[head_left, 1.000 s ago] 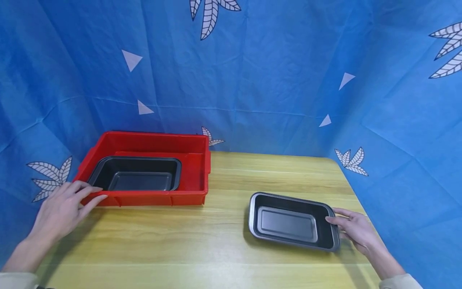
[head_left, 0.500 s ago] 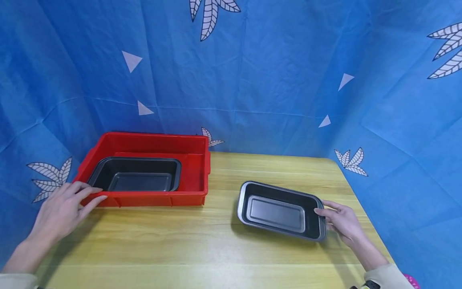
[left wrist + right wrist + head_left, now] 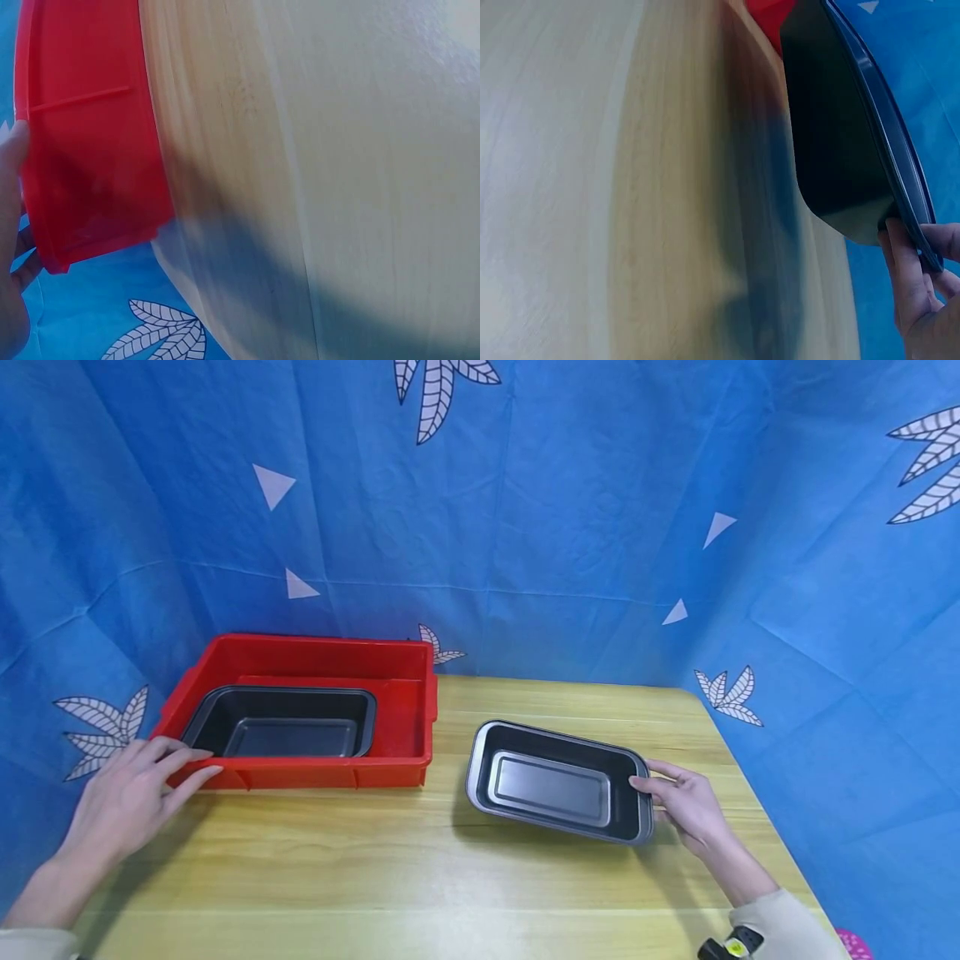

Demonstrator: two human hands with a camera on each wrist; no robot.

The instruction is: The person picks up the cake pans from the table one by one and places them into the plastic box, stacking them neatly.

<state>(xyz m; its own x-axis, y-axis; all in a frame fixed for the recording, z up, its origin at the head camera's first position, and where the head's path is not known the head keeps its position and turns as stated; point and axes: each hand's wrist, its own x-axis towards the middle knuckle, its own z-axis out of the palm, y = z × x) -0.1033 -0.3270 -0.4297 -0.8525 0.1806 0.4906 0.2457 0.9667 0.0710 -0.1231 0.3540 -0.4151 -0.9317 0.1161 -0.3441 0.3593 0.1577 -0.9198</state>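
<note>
A dark metal loaf pan [image 3: 551, 787] hangs tilted just above the table, its shadow below it. My right hand [image 3: 690, 808] pinches its right end rim, thumb inside and fingers under the outer side; the right wrist view shows the fingers [image 3: 906, 274] beneath the rim. At the left stands a red plastic bin [image 3: 401, 714] with a second dark loaf pan [image 3: 292, 739] lying in its left part. My left hand [image 3: 127, 797] grips the bin's front left rim, the thumb outside; in the left wrist view that hand [image 3: 9, 247] is only partly seen.
The light wooden table [image 3: 375, 868] ends in a rounded corner at the far right. A blue cloth [image 3: 562, 527] with white leaf prints hangs behind and on both sides. Something pink [image 3: 853, 943] shows at the lower right.
The right hand has carried the loaf pan left and a little away from me, toward the red bin. My left hand and the bin have stayed where they were.
</note>
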